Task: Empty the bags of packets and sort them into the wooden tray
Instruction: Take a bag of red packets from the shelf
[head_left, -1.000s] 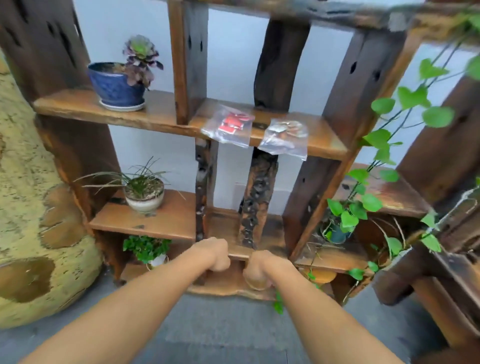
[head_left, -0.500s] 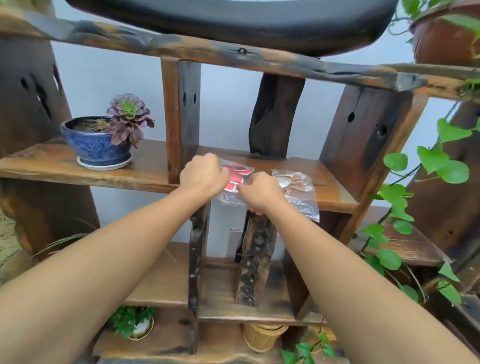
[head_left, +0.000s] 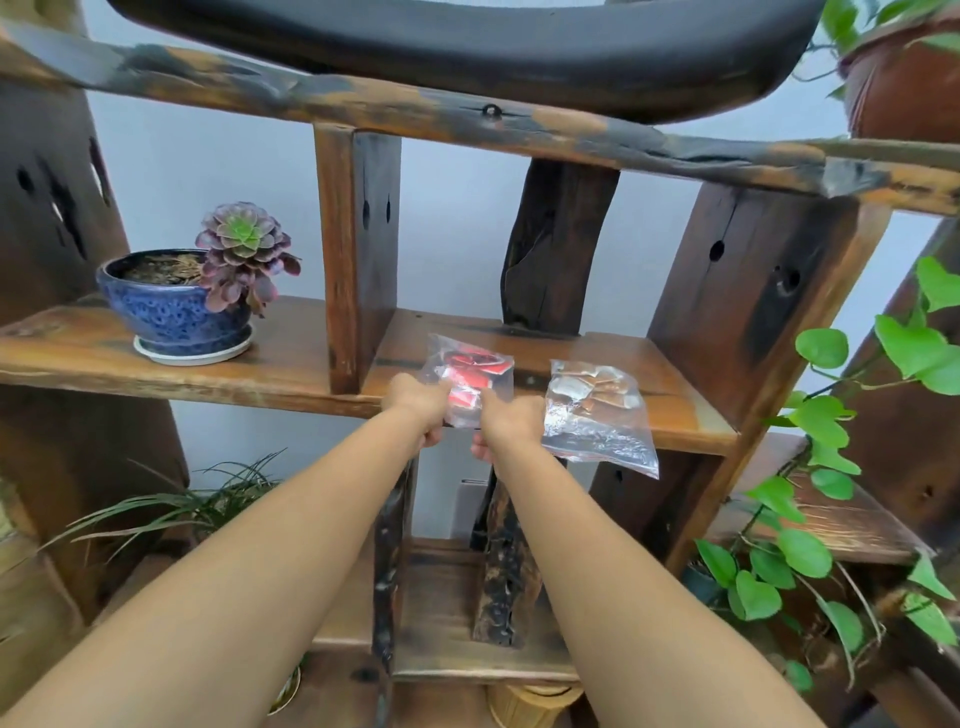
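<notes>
- Step in hand, by my judgement: taking up the first bag; nothing is emptied yet.
- Left hand (head_left: 418, 402) and right hand (head_left: 506, 423) each have their grip closed on the near edge of the red bag (head_left: 470, 376), one at each side of it.
- The red bag lies on the shelf (head_left: 291, 371), its near edge past the shelf lip.
- The brown bag (head_left: 595, 410) lies just right of the right grip, untouched, overhanging the shelf.
- No wooden tray is in view.
- Next move calls for lifting the red bag clear, finding the tray and parting the bag's mouth.
</notes>
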